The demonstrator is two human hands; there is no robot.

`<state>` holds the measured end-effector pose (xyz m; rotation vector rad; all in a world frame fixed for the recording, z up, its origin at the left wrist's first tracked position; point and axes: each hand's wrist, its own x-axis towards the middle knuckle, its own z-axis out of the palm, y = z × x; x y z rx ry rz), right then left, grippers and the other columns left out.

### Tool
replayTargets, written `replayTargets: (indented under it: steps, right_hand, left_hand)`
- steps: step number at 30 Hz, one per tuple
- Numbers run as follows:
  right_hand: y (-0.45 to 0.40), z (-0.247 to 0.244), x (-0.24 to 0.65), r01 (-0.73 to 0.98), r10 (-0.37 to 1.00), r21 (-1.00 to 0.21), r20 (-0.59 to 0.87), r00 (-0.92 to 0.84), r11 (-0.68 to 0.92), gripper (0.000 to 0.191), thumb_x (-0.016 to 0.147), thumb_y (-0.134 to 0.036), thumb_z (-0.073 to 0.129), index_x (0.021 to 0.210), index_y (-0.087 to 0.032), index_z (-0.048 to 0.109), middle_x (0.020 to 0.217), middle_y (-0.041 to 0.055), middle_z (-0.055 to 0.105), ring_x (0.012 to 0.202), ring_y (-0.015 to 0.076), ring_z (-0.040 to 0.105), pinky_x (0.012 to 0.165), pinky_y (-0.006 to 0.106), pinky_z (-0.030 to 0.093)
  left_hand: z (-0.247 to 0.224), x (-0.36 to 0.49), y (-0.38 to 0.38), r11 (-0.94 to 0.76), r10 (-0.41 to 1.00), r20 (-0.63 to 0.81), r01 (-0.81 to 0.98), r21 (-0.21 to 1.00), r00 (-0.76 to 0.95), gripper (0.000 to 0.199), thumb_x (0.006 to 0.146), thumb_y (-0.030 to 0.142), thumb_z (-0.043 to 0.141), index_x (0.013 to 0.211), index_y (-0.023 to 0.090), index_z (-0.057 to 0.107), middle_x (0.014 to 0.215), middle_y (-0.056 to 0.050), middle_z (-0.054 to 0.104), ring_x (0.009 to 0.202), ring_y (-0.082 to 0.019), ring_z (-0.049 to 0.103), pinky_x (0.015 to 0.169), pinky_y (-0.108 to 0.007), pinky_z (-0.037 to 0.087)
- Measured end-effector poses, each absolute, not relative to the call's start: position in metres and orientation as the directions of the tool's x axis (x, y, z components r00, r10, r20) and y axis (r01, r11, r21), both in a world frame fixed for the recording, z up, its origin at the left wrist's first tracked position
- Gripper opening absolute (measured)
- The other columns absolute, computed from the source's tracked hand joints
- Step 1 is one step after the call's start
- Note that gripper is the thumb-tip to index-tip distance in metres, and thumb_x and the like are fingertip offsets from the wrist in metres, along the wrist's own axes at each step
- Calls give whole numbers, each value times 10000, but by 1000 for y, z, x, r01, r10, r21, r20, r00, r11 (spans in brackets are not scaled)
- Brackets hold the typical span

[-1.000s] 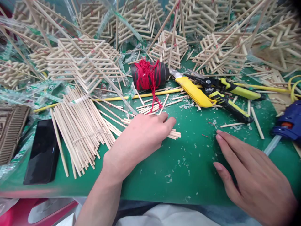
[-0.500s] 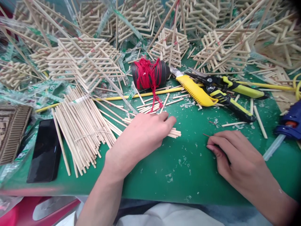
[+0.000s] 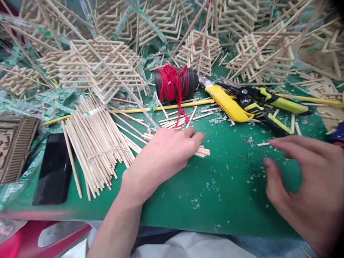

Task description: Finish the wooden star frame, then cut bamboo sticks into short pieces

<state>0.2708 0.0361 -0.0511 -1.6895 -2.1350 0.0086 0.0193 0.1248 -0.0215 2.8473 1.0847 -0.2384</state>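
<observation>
My left hand (image 3: 166, 152) is closed over a small bunch of short wooden sticks (image 3: 202, 152), whose ends stick out on both sides of it. Its fingertips are hidden beneath the palm. At the right, my right hand (image 3: 309, 175) is open, thumb and fingers apart, its fingertips close to a loose short stick (image 3: 262, 144). A scrap of red thread (image 3: 239, 155) lies on the green tabletop between the hands. Beyond my left hand is a dark spool wound with red thread (image 3: 172, 84), a loose tail trailing onto cut sticks.
A yellow-handled knife (image 3: 228, 104) and black-and-lime shears (image 3: 249, 98) lie behind the hands. To the left are a fanned stick bundle (image 3: 96, 150) and a black phone (image 3: 52, 168). Stacked stick frames (image 3: 99, 68) fill the back. A blue tool (image 3: 338, 135) shows at the right edge.
My right hand has let go of the red thread scrap, opened, and moved right. The scrap now lies on the table. My left hand keeps its place on the sticks; the view shifted slightly.
</observation>
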Motion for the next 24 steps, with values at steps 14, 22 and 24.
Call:
replayTargets:
  steps: [14, 22, 24]
  right_hand:
    - [22, -63, 220, 619, 812, -567, 167, -559, 543, 155, 919, 2, 534, 1007, -122, 563, 977, 104, 586, 857, 192, 505, 731, 338, 388]
    - [26, -71, 217, 641, 758, -434, 178, -628, 633, 232, 922, 24, 416, 1014, -98, 590, 828, 71, 540, 763, 183, 409, 702, 341, 356]
    - [27, -72, 217, 643, 749, -414, 169, -641, 644, 243, 904, 39, 412, 1001, -95, 590, 829, 70, 527, 768, 189, 393, 699, 344, 343]
  left_hand:
    - [-20, 19, 126, -728, 667, -175, 684, 52, 724, 200, 840, 19, 490, 927, 197, 516, 847, -11, 645, 635, -160, 624, 483, -312, 231]
    - [-25, 18, 127, -732, 657, -184, 677, 79, 731, 228, 823, 16, 484, 950, 198, 533, 872, -10, 657, 670, -181, 633, 504, -322, 268]
    - [-25, 18, 127, -732, 657, -180, 676, 80, 732, 236, 820, 12, 480, 953, 198, 536, 871, -8, 655, 663, -184, 629, 501, -332, 251]
